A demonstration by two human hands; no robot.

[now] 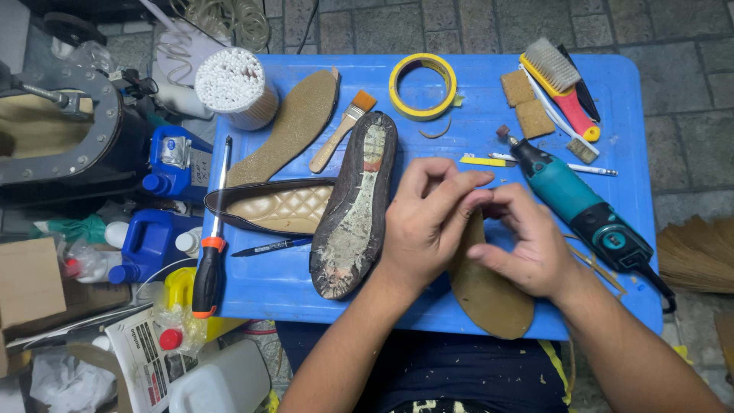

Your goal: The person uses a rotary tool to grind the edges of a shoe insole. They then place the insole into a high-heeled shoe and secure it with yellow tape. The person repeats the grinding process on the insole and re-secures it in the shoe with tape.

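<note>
My left hand (430, 222) and my right hand (527, 241) meet over the blue table (283, 283), fingertips pinched together at the top end of a brown insole (489, 294) that lies under them. Whether a small thing sits between the fingertips is hidden. Just left of my left hand lies an upturned shoe (353, 206) with a worn, glue-stained sole. Beside it a dark flat shoe (275, 208) with a quilted beige lining lies on its side. A teal rotary tool (577, 203) rests right of my right hand.
On the table: another insole (294, 122), a paintbrush (342, 130), a yellow tape roll (423, 86), sanding blocks (526, 103), a scrub brush (562, 84), a screwdriver (212, 245), a pen (271, 246). Blue bottles (153, 241), a tub of cotton swabs (233, 88) and clutter crowd the left.
</note>
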